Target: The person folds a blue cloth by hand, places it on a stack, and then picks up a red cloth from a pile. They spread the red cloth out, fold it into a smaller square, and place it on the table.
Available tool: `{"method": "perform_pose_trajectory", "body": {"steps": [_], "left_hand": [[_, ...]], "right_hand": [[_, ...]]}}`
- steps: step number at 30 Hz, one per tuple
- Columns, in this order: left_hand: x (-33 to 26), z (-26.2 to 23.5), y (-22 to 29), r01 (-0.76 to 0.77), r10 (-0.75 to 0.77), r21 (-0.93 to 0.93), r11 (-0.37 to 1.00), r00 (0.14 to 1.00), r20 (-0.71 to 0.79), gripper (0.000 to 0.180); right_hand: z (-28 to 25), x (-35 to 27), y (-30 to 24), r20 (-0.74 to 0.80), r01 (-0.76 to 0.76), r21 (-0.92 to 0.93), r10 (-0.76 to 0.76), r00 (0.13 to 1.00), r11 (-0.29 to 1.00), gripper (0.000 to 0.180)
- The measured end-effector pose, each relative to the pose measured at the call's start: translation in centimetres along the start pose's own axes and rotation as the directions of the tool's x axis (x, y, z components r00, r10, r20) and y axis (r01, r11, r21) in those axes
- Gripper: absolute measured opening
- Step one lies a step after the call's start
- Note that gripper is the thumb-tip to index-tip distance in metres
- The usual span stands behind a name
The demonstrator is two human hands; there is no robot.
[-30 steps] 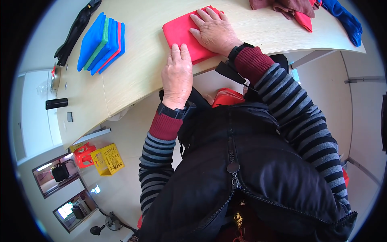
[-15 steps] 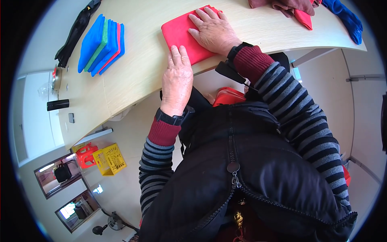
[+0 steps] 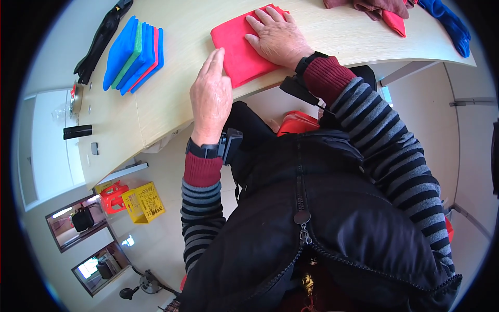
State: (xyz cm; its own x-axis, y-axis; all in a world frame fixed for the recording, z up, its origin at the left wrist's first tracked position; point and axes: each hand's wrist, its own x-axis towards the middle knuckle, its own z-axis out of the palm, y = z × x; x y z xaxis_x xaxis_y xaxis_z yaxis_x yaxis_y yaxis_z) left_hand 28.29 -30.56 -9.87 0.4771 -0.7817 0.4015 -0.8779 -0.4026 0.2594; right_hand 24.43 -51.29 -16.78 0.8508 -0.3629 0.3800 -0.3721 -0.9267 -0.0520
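A folded red cloth point(image 3: 236, 54) lies on the pale wooden table in front of me. Spread flat across its right part is my right hand point(image 3: 278, 39), fingers stretched toward the far edge. My left hand point(image 3: 211, 96) is at the cloth's left side, its fingers extended and close together, fingertips by the cloth's left edge; whether they touch it I cannot tell. Left of the cloth, several folded cloths point(image 3: 130, 57) in blue, green and red lie in an overlapping stack.
Crumpled brown and red cloths point(image 3: 382, 9) and a dark blue cloth point(image 3: 447, 28) lie at the table's far right. A black folded umbrella-like item point(image 3: 101, 44) and a black cylinder point(image 3: 77, 132) are on the left. A yellow crate point(image 3: 143, 203) stands on the floor.
My left hand has slid left off the red cloth to beside its edge. My right hand stays flat on the cloth. The view has shifted slightly.
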Motion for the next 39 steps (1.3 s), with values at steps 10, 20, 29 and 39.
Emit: {"method": "perform_pose_trajectory", "body": {"steps": [10, 20, 29, 39], "left_hand": [[4.4, 5.8, -2.5, -0.025, 0.013, 0.073, 0.997, 0.987, 0.163, 0.060], [4.4, 5.2, -3.6, 0.185, -0.188, 0.036, 0.982, 0.945, 0.266, 0.067], [5.0, 4.1, -4.5, 0.173, -0.212, 0.172, 0.970, 0.946, 0.245, 0.067], [4.4, 8.3, -3.8, 0.110, -0.112, 0.061, 0.992, 0.994, 0.017, 0.056]], "right_hand": [[-2.6, -0.4, -0.3, 0.098, -0.033, 0.047, 0.028, 0.995, 0.998, 0.061], [-2.5, -0.8, 1.5, 0.109, -0.039, 0.124, 0.026, 0.994, 0.992, 0.061], [-5.0, -0.7, 4.2, 0.139, -0.060, -0.012, 0.061, 0.988, 0.998, 0.057], [-2.5, -0.2, -2.0, 0.091, 0.235, 0.349, -0.282, 0.955, 0.907, 0.058]]}}
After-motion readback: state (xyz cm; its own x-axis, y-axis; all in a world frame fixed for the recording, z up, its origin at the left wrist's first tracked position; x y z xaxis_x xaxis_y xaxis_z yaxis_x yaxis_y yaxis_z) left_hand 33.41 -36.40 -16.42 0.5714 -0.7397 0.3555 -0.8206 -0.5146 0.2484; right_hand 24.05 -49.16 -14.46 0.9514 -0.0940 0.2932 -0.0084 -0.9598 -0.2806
